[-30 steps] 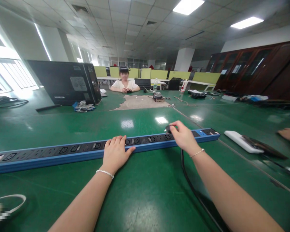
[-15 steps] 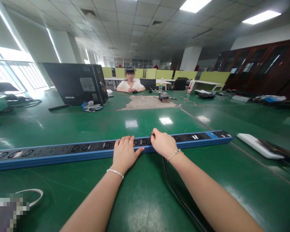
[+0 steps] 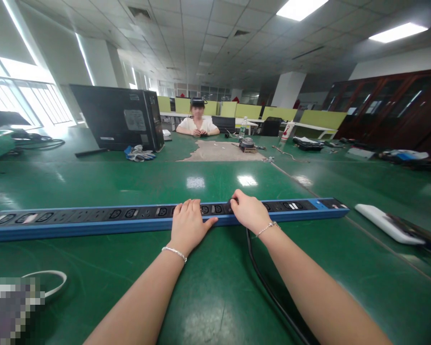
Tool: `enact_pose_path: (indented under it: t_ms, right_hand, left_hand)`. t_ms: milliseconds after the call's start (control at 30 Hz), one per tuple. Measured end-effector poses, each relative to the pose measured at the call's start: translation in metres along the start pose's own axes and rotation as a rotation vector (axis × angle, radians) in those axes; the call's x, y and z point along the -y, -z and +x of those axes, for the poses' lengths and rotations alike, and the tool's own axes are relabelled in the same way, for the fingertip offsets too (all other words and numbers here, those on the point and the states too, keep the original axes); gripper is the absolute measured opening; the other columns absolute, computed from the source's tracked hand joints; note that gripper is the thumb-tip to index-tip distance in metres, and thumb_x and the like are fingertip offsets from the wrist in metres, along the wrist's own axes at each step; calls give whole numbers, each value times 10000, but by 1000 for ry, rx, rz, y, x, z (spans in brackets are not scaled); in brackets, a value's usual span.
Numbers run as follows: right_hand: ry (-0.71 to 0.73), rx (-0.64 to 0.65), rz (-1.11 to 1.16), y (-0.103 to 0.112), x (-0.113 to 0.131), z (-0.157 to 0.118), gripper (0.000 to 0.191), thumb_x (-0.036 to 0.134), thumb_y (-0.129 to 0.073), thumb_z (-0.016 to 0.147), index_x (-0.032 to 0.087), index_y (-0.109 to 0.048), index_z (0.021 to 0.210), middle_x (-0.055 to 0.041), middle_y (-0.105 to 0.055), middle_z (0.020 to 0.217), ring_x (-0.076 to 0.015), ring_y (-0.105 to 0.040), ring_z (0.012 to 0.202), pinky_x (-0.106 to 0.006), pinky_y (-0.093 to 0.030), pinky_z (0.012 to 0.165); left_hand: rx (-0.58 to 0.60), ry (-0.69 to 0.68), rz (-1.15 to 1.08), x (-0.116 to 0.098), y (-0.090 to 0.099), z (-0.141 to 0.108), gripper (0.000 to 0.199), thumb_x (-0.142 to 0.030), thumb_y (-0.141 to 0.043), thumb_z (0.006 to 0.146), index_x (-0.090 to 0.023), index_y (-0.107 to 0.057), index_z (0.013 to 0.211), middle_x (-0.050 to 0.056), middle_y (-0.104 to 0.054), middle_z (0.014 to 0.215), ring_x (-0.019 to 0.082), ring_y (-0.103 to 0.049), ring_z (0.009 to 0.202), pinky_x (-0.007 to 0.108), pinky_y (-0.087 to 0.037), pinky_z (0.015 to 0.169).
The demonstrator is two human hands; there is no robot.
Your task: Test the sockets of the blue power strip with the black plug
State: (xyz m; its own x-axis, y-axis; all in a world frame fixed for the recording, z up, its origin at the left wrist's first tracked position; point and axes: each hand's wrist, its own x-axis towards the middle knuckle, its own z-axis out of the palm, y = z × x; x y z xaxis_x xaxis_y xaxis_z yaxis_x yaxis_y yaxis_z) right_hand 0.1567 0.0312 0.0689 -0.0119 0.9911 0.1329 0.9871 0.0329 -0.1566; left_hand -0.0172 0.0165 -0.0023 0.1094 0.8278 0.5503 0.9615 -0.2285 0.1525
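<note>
A long blue power strip (image 3: 93, 226) with a black socket face lies across the green table in front of me. My left hand (image 3: 188, 225) lies over its middle, fingers reaching across to the far edge and thumb along the near side, holding it. Just to the right, my right hand (image 3: 249, 211) is closed round a black plug (image 3: 231, 207) at the sockets. Most of the plug is hidden by my fingers, so how deep it sits cannot be seen. Its black cable (image 3: 264, 282) runs from under that hand towards me.
A black computer case (image 3: 111, 117) and grey-blue gloves (image 3: 139, 153) stand beyond the strip on the left. A person (image 3: 197, 122) sits across the table. A white object (image 3: 384, 223) lies right of the strip, and a blurred item with a white loop (image 3: 55, 285) is near left.
The view has shifted slightly, so the scene sits a little differently in the picture. Both hands keep their places on the strip and the plug.
</note>
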Motion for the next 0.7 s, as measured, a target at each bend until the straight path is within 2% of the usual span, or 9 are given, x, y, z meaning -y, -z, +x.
enact_pose_path:
  t_ms: [167, 567, 700]
  right_hand:
    - [-11, 24, 66, 0, -6, 5, 268, 338, -354, 863, 251, -592, 950, -68, -697, 852, -235, -644, 825, -284, -374, 634]
    - [-55, 24, 55, 0, -3, 8, 268, 332, -362, 862, 236, -599, 944, -79, -694, 872, -236, -642, 843, -292, -402, 687]
    - [-71, 15, -12, 3, 5, 2, 269, 331, -356, 868, 237, -588, 965, -84, -687, 842, -258, -653, 832, -315, -421, 674]
  left_hand:
    - [6, 3, -5, 0, 1, 1, 650, -603, -544, 775, -99, -514, 1185, 164, -622, 1157, 288, -522, 1140, 419, -333, 996]
    - [-1, 5, -26, -1, 1, 0, 639, -606, -539, 775, -103, -518, 1169, 158, -622, 1142, 283, -524, 1121, 418, -328, 990]
    - [6, 6, -30, -1, 2, 0, 625, -593, -544, 778, -107, -518, 1169, 162, -619, 1140, 283, -520, 1128, 423, -326, 992]
